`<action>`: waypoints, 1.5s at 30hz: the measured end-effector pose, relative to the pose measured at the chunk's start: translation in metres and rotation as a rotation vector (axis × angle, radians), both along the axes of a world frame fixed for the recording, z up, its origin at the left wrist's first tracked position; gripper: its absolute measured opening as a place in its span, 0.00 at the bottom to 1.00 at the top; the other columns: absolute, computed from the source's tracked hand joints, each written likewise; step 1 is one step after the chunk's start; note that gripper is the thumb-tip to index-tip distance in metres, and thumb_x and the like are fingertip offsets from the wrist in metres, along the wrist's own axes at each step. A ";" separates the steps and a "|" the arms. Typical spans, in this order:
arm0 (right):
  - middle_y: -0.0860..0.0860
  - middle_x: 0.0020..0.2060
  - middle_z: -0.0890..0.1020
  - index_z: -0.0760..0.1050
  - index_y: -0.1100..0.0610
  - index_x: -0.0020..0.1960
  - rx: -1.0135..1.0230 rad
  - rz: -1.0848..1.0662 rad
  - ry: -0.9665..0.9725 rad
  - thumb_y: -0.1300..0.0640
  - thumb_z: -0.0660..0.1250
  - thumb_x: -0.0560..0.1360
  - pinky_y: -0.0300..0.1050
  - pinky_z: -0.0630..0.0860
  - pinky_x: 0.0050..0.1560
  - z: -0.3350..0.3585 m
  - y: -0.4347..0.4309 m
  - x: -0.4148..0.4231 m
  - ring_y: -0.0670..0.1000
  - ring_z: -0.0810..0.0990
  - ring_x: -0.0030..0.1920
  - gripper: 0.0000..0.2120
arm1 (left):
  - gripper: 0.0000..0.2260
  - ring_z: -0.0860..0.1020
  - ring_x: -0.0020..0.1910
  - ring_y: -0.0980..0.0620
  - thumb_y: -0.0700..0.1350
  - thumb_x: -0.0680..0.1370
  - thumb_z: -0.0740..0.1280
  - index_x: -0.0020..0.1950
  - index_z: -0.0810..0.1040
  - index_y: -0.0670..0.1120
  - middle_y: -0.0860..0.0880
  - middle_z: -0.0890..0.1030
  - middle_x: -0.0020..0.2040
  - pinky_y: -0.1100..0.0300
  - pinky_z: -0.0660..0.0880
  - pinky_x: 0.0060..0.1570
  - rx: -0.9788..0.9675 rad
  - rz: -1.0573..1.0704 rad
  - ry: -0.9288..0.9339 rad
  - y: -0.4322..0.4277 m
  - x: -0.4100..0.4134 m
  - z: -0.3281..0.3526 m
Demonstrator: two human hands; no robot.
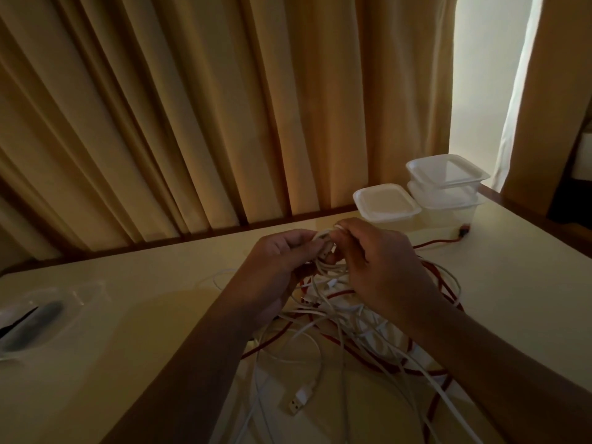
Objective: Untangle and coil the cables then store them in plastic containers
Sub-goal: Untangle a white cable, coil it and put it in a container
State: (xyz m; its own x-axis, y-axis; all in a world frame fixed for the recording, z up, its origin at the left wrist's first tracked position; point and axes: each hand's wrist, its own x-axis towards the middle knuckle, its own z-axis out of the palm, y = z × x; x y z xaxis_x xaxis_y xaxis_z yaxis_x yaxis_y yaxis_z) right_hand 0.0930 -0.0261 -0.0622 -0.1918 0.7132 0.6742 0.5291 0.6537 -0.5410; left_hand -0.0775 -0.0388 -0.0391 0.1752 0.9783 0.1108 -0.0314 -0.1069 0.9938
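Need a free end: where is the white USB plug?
In the head view, the white USB plug lies bottom centre on the cream table, at the near edge of the tangle of white and red cables.

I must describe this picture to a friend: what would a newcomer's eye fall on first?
The left hand and right hand meet at the centre, pinching a white cable. Under them a tangle of white and red cables lies on the table. Three lidded containers stand at the far right.
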 end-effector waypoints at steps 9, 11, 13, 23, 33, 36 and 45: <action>0.45 0.41 0.82 0.75 0.54 0.58 -0.016 0.011 0.020 0.55 0.65 0.81 0.27 0.73 0.35 0.001 0.005 0.005 0.36 0.80 0.37 0.07 | 0.12 0.80 0.51 0.48 0.44 0.84 0.64 0.55 0.85 0.40 0.41 0.84 0.51 0.52 0.79 0.49 -0.059 -0.019 0.063 -0.003 0.005 0.000; 0.44 0.43 0.83 0.75 0.54 0.59 -0.052 0.050 0.035 0.56 0.65 0.81 0.25 0.73 0.36 0.002 0.005 0.007 0.36 0.81 0.39 0.07 | 0.11 0.79 0.53 0.45 0.41 0.84 0.63 0.52 0.84 0.38 0.40 0.83 0.50 0.50 0.80 0.50 -0.097 -0.028 -0.057 -0.003 0.005 -0.001; 0.43 0.45 0.84 0.76 0.52 0.61 -0.130 0.132 0.060 0.57 0.64 0.82 0.26 0.75 0.38 0.005 0.004 0.009 0.35 0.82 0.44 0.08 | 0.11 0.79 0.53 0.44 0.38 0.84 0.61 0.51 0.82 0.37 0.40 0.82 0.49 0.49 0.81 0.51 -0.096 -0.052 -0.116 -0.002 0.003 -0.001; 0.45 0.47 0.86 0.76 0.48 0.60 -0.414 0.278 0.169 0.52 0.70 0.78 0.44 0.83 0.48 0.014 0.002 0.019 0.42 0.85 0.48 0.11 | 0.09 0.85 0.45 0.47 0.38 0.79 0.68 0.59 0.79 0.40 0.41 0.86 0.48 0.57 0.82 0.40 0.050 0.040 -0.115 0.002 -0.001 -0.006; 0.44 0.45 0.87 0.79 0.47 0.56 -0.345 0.152 0.262 0.49 0.72 0.77 0.45 0.84 0.49 0.011 -0.002 0.012 0.41 0.85 0.47 0.09 | 0.09 0.85 0.49 0.41 0.45 0.74 0.74 0.53 0.83 0.49 0.42 0.87 0.49 0.40 0.82 0.53 0.243 0.183 0.018 0.001 0.007 -0.014; 0.40 0.44 0.85 0.80 0.47 0.55 -0.203 0.068 0.230 0.47 0.74 0.75 0.36 0.82 0.45 0.010 -0.003 0.014 0.37 0.84 0.45 0.10 | 0.07 0.85 0.49 0.44 0.45 0.72 0.74 0.47 0.87 0.55 0.45 0.87 0.49 0.43 0.82 0.53 0.246 0.174 -0.023 0.000 0.008 -0.012; 0.39 0.41 0.86 0.84 0.47 0.55 -0.195 0.148 0.269 0.51 0.72 0.76 0.39 0.83 0.44 0.015 -0.003 0.018 0.43 0.86 0.40 0.08 | 0.12 0.84 0.49 0.50 0.36 0.73 0.74 0.53 0.86 0.48 0.45 0.86 0.49 0.60 0.80 0.48 0.252 0.093 -0.071 -0.001 0.002 -0.010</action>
State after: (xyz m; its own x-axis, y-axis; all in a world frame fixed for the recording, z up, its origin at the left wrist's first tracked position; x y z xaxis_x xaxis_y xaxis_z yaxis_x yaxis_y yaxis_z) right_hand 0.1110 -0.0293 -0.0469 -0.1371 0.8113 0.5683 0.2579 0.5831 -0.7703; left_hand -0.0751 -0.0393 -0.0490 0.0688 0.9299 0.3613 -0.0784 -0.3560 0.9312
